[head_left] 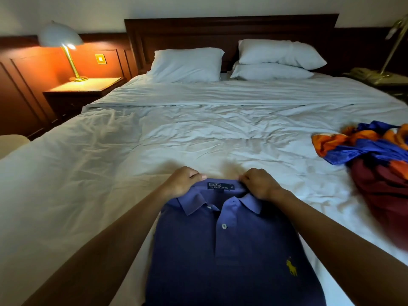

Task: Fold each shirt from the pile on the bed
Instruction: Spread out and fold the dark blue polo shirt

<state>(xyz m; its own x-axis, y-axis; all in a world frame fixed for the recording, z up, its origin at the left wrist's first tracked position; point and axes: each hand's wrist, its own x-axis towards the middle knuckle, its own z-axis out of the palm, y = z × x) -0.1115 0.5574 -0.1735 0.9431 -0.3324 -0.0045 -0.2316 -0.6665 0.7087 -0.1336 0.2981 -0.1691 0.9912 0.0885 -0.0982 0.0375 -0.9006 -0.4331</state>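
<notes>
A blue polo shirt (229, 250) lies front up on the white bed (176, 140), its sides folded under into a narrow rectangle, collar pointing away from me. My left hand (184, 181) grips the left shoulder beside the collar. My right hand (259, 184) grips the right shoulder at the collar's other side. Both hands have their fingers curled into the fabric. At the right edge of the bed sits the pile (375, 160), a crumpled orange-and-blue garment on top of a dark red one.
Three white pillows (187, 65) lean on the dark wooden headboard (229, 29). A lit lamp (64, 47) stands on the nightstand (86, 87) to the left. Another brass lamp (393, 47) stands at the far right.
</notes>
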